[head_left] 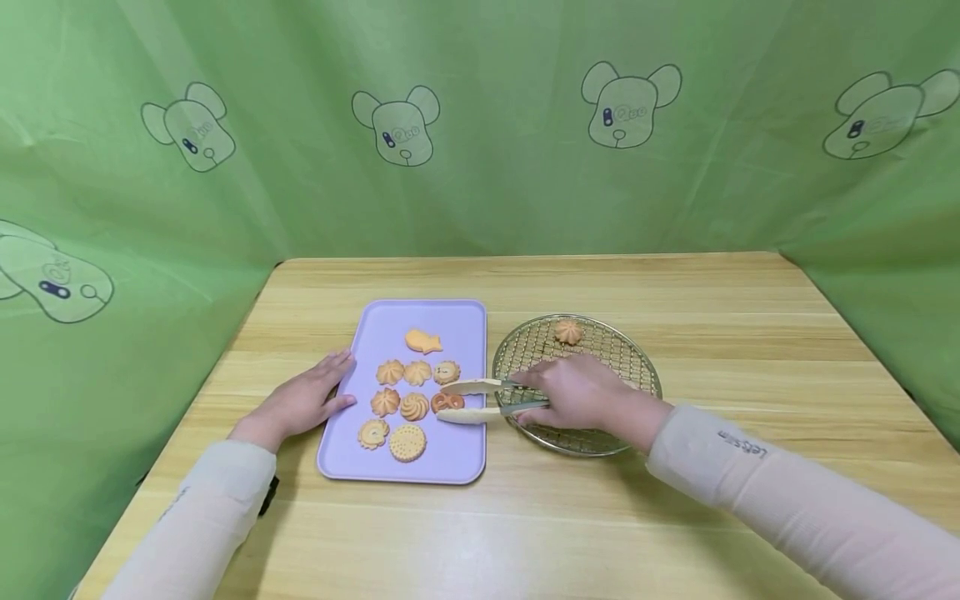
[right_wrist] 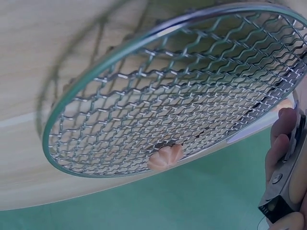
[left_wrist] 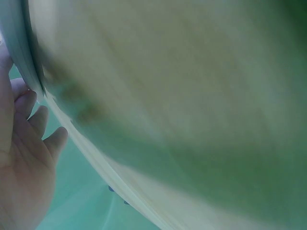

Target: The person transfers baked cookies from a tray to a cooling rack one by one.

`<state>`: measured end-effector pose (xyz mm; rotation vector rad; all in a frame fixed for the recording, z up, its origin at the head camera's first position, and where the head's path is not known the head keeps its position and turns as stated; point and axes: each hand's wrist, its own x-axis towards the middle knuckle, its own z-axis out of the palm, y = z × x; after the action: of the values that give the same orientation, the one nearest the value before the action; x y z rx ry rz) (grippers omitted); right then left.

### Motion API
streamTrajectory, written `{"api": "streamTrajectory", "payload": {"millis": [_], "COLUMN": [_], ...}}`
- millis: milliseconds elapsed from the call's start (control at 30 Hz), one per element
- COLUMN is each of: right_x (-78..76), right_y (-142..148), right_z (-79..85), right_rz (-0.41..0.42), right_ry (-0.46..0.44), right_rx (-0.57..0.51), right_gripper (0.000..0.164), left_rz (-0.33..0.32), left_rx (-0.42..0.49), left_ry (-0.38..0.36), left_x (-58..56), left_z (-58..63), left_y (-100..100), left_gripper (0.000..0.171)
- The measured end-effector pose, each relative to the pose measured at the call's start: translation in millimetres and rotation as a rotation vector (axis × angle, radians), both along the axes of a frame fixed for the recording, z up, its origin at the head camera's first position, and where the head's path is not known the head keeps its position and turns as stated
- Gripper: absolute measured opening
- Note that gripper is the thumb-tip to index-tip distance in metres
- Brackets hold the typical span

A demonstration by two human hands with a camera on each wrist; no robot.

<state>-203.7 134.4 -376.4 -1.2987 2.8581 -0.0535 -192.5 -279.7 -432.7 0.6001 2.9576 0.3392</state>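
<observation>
While tongs [head_left: 474,387] are flanking a pretzel biscuit [head_left: 447,402] on the purple tray [head_left: 423,315], pickup is seemingly underway

Right hand [head_left: 577,392] is gripping them; left hand [head_left: 300,402], relaxed, is touching the tray's edge. Gentle squeezing is probably needed next.

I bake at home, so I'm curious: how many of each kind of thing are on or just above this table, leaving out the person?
Cookies, all shapes: 10 (9 on the tray, 1 on the wire rack)
Tray: 1
Wire rack: 1
Tongs: 1 pair
Total: 13
</observation>
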Motion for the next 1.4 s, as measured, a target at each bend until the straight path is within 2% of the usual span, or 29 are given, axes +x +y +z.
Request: {"api": "streamTrajectory", "payload": {"millis": [367, 1000, 1400], "right_x": [2.6, 5.1, 4.8], "right_y": [11, 43, 65], "right_z": [3.2, -1.4, -1.3], "right_rz": [-0.045, -0.123, -0.205], "right_ry": [0.006, 0.129, 0.104], "right_rx": [-0.074, -0.138, -0.120], "right_gripper": [0.064, 0.063, 0.064], "left_rz": [0.007, 0.009, 0.005], "left_rx": [0.000, 0.007, 0.006], "left_ry": [-0.009, -0.014, -0.007], "left_x": [1.4, 3.1, 2.5], "left_z": [1.9, 3.7, 3.0], "left_y": [1, 2, 3], "left_gripper": [0.069, 0.068, 0.068]}}
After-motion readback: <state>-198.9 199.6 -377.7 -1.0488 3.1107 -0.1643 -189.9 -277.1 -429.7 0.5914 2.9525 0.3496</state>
